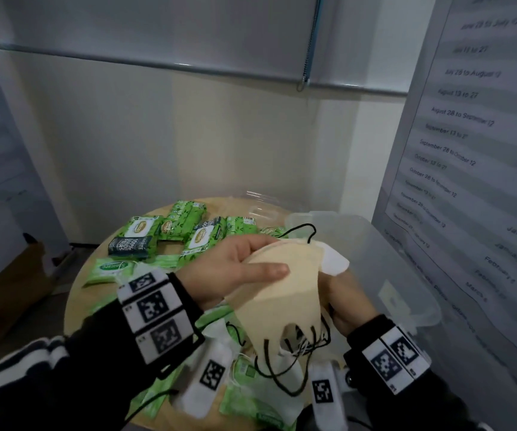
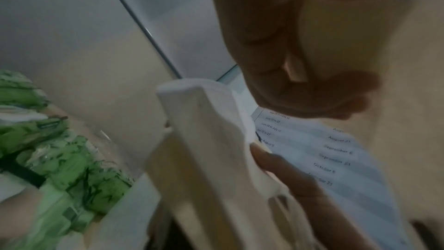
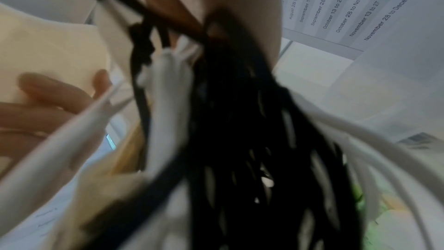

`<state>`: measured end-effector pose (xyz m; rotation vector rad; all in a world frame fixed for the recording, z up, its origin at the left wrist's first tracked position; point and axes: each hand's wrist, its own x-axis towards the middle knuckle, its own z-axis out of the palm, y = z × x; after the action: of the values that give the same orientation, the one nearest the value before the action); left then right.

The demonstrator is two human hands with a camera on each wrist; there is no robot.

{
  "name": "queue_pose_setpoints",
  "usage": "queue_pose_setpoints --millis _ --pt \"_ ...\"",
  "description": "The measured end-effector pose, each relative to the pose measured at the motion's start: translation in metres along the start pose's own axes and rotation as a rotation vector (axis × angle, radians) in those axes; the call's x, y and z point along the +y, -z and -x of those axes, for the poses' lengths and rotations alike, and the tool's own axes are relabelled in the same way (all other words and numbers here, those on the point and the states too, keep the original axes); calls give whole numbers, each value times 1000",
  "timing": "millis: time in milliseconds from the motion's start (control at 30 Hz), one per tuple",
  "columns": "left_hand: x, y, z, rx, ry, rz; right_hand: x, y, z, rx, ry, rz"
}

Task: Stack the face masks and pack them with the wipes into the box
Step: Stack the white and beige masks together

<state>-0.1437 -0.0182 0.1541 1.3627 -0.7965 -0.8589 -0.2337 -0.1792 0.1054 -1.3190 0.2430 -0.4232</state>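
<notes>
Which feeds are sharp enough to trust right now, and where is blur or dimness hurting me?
Head view: dim but sharp on the left hand and masks; wall text smears at the edges. Left wrist view: dark, wipes blurred. Right wrist view: worst, black ear loops smeared, only the wall dates readable.

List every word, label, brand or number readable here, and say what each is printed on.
"August 28 to September 12", "October 13 to 27", "November 28 to December 12": date rows on the wall sheet.
"100%": dark wipes pack; the rest of its label is blurred.
Green wipes pack: brand logo too blurred to read.
Wrist tags: coded squares, small digits unreadable.
</notes>
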Motion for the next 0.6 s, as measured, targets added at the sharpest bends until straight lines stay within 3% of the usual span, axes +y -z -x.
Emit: queue_pose_setpoints --millis 133,233,467,600 --pt "-14 -3 -6 398 -171 -398 2 0 0 -18 2 -86" --pt "-28 -5 -10 572 -249 -603 1 -2 1 -39 8 -96" --pt "-33 -3 -10 657 -368 -676 -1 -3 1 -28 8 -94" --pt "-28 -3 -10 565 -286 -678 1 -3 0 -9 -3 -87"
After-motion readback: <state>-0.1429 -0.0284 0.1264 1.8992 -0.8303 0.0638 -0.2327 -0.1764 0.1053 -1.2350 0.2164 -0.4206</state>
